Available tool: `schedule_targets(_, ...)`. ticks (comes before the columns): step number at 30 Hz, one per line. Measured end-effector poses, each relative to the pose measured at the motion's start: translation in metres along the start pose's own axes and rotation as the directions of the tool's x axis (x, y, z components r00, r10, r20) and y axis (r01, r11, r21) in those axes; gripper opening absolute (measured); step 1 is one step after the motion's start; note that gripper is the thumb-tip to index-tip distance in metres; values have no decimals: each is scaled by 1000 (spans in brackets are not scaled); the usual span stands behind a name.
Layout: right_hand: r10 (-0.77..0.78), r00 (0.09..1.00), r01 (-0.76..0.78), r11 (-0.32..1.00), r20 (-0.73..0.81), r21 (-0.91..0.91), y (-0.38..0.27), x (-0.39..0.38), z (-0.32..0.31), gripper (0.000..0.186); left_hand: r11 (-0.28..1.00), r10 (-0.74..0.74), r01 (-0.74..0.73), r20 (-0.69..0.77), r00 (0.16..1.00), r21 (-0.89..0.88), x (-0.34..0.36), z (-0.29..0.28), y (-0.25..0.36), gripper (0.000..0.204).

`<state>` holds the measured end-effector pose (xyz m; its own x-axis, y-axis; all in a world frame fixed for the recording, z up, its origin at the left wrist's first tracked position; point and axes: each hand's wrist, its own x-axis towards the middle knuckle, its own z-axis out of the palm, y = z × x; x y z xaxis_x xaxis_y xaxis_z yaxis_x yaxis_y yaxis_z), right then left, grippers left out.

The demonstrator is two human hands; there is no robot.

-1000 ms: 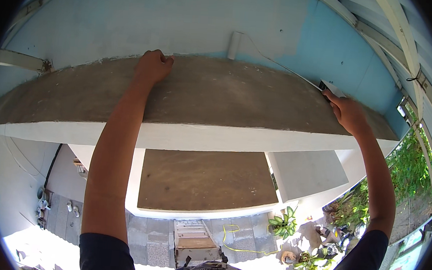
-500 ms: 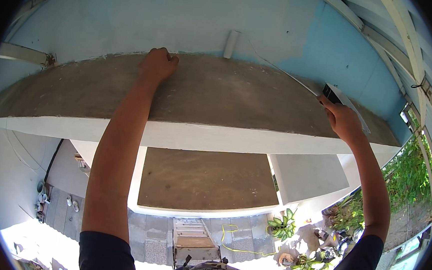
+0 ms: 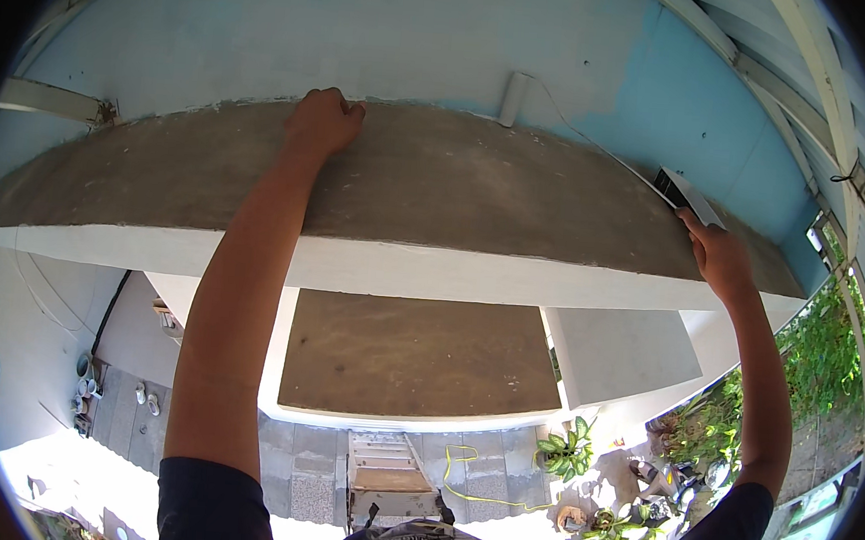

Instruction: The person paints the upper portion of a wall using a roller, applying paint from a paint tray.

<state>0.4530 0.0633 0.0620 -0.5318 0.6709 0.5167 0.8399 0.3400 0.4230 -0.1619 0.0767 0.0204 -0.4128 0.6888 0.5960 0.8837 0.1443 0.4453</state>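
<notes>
The pale roller [image 3: 512, 100] stands slightly tilted, its lower end at the ledge's [image 3: 458, 192] back edge, its thin rod running rightward.

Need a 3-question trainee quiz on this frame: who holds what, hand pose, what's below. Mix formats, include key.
1. Which hand holds the paint roller?

2. True or false, of the left hand: its fingers are spread wide and flat.

3. Fill in the colour: the cord or hose on the floor beside the ladder is ____.

Key
1. The right hand.
2. False: its fingers are curled in.
3. Yellow.
</notes>
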Motion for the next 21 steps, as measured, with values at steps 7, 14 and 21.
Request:
schedule_targets(7,65,997,-67,995,33,68,6,-21,-4,53,1000,-25,25,21,999,-4,-3,-3,8,49)
schedule_targets(14,-15,1000,15,999,-4,39,-103,49,-14,50,999,-38,38,26,999,2,-2,-5,0,50)
schedule_targets(21,-57,996,61,996,-72,57,-73,44,-9,48,999,-42,42,26,999,11,-4,-6,0,48)
